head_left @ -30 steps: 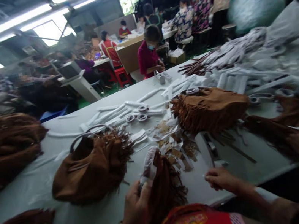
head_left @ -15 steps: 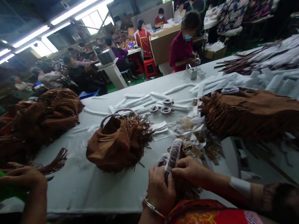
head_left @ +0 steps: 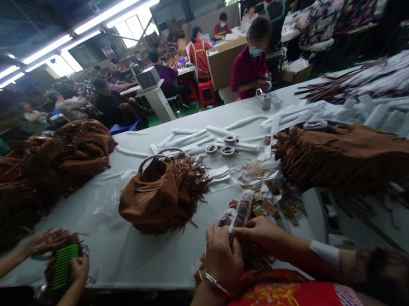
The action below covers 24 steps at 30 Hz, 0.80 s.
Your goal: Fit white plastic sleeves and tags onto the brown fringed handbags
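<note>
Both hands are together at the near edge of the white table (head_left: pixel 127 251), right in front of me. The left hand (head_left: pixel 221 258), a metal bangle at its wrist, is curled closed around a wrapped handle (head_left: pixel 241 212) — a brown strap in clear plastic that sticks up and away to the right. The right hand (head_left: pixel 262 232) presses in from the right, fingers pinched on the same wrapped handle just below its top. Dark fringe (head_left: pixel 258 259) hangs beneath both hands, touching them; how much bag lies under there I cannot tell.

Just beyond the hands sits a litter of paper scraps (head_left: pixel 261 185). Further out and to the left, a brown fringed bag (head_left: pixel 160 195) rests on the table with its ring handle up. To the right lies another fringed bag (head_left: pixel 347 154), flatter and wider. Between them, farther off, a few tape rolls (head_left: pixel 228 150) lie among white foam strips (head_left: pixel 193 136).

At the near left a co-worker's hand (head_left: pixel 78 267) grips a green comb (head_left: pixel 62 266) against a tuft of fringe. A heap of brown bags (head_left: pixel 66 156) is piled at the far left — well apart from my hands.
</note>
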Motion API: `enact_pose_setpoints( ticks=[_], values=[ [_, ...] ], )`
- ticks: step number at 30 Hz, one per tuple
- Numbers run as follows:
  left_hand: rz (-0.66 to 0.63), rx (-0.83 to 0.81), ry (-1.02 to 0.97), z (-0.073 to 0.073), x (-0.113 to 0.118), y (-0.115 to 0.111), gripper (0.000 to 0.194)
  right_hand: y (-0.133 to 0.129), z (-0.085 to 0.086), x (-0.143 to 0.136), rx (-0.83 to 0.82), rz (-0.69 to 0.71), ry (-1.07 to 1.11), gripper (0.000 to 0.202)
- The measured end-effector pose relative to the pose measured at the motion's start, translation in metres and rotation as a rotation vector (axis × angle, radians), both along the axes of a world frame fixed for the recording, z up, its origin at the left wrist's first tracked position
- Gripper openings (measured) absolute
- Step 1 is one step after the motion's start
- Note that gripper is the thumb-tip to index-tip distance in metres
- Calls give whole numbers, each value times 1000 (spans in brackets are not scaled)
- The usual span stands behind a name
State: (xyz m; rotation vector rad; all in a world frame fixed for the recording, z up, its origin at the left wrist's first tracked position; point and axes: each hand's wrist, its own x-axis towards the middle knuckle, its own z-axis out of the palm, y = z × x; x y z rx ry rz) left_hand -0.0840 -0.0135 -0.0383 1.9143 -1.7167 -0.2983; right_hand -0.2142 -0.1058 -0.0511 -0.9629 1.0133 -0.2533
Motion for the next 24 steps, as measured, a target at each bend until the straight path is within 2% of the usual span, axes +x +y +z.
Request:
enact_pose_setpoints(
  ticks=[4,7,9,14,17,19,21,24],
  values=[
    [18,15,48,1,-2,-1,18,4,-3,-8,48,11,-74,48],
    [35,44,172,5,-2,-1,18,6,-3,-11,45,4,-123,48],
    [62,106,373,9,0,-2,20,8,-3,-12,48,-26,-198,46],
    [50,270,1082,26,7,-7,34,13,-3,-10,54,-77,-420,44],
    [65,297,1374,35,7,-8,37,15,-6,-7,67,-80,-492,42],
    [86,297,1450,39,5,-8,38,16,-8,-6,52,-77,-522,42],
    [81,307,1443,41,3,-8,41,16,-9,-6,28,-79,-533,43],
    [53,324,1270,41,1,-8,46,17,-6,-4,13,-89,-544,46]
  ],
)
